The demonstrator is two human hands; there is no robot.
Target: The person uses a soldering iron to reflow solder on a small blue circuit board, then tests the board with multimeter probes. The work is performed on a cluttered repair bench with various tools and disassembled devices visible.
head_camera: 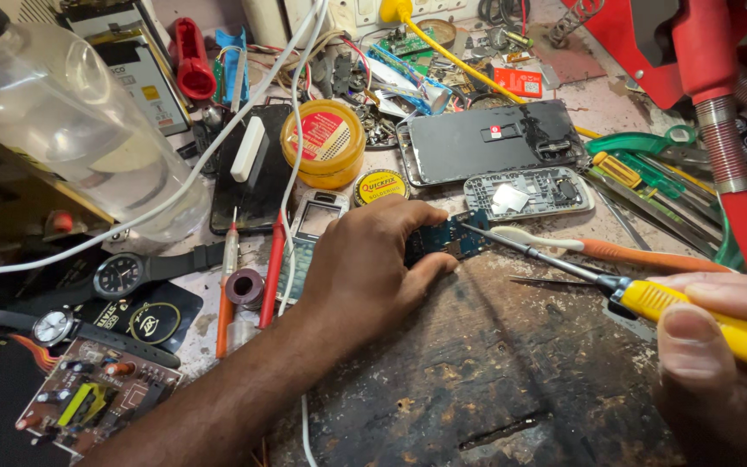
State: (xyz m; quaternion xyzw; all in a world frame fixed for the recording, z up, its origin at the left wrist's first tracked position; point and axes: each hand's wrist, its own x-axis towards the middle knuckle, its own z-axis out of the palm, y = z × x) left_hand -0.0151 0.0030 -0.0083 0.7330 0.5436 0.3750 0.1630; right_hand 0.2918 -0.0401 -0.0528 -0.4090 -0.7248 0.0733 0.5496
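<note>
The blue circuit board (447,237) lies on the dark, scarred wooden block (477,363) at the middle of the desk (603,108). The left hand (365,259) presses it down, fingers (417,212) curled narrowly over its near and left edges, holding the board in place. The right hand (715,346), to the right of the board, grips a yellow-handled soldering iron (650,298), fingers closed around the handle; its thin metal tip touches the board's right edge.

Just behind the board lie 1 grey phone frame (529,192) and, further back, 1 dark phone back panel (490,140). An orange-handled toothbrush (616,252) lies right of the board, crossing under the iron's shaft, with thin tweezers (551,281) beside it. Left of the board, partly hidden by the left hand, is 1 small keypad phone (313,227), with 2 round tins behind it: a large yellow one (323,143) and a small one (379,186). Further left stand 1 clear plastic bottle (62,121) and 2 wristwatches (127,275) (58,329); 1 green-and-brown circuit board (97,402) sits nearest the viewer. Right of the board, a red pipe (728,147) and green-handled tools (641,160) crowd the desk.
</note>
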